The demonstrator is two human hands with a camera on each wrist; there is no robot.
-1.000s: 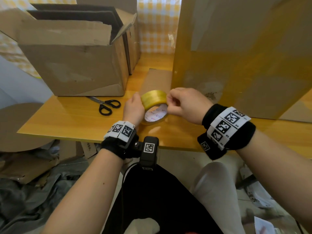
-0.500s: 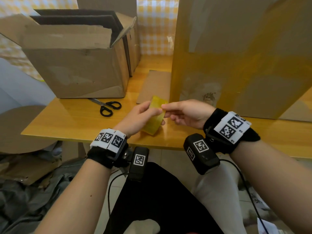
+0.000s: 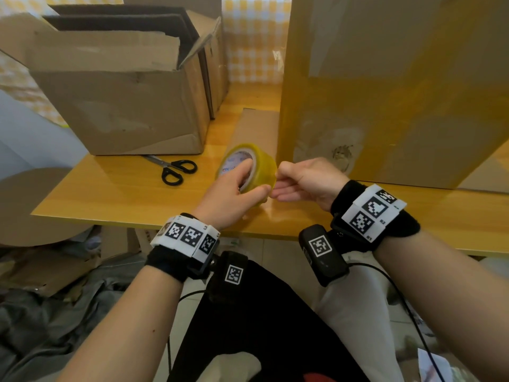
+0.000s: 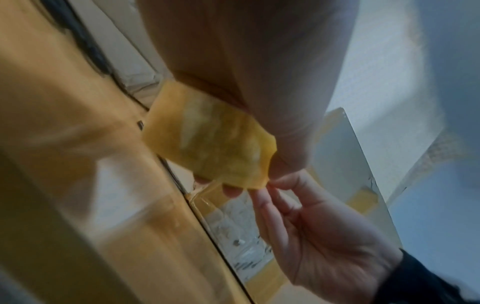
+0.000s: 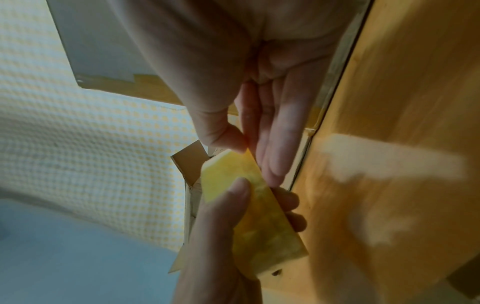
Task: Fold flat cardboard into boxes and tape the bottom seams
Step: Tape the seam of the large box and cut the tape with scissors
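Note:
A roll of yellowish clear tape [image 3: 261, 164] is held just above the front of the wooden table [image 3: 115, 194], tilted so its core faces up and left. My left hand [image 3: 256, 176] grips it, fingers reaching into the core and thumb across the outer face. My right hand [image 3: 276, 181] pinches the roll's right rim with thumb and fingertips; no loose tape end shows. In the wrist views the tape roll [image 4: 207, 139] [image 5: 249, 205] sits between both hands. A tall cardboard box [image 3: 385, 92], streaked with tape, stands right behind my hands.
An open cardboard box [image 3: 118, 106] stands at the back left, black-handled scissors [image 3: 176, 169] lying in front of it. A flat cardboard strip [image 3: 256, 125] lies between the boxes. Cardboard scraps and grey cloth [image 3: 55, 285] cover the floor at left.
The roll has gone from lying near the table to being held up between both hands and turned. My left fingers now reach into its core, and my right hand has shifted to its rim.

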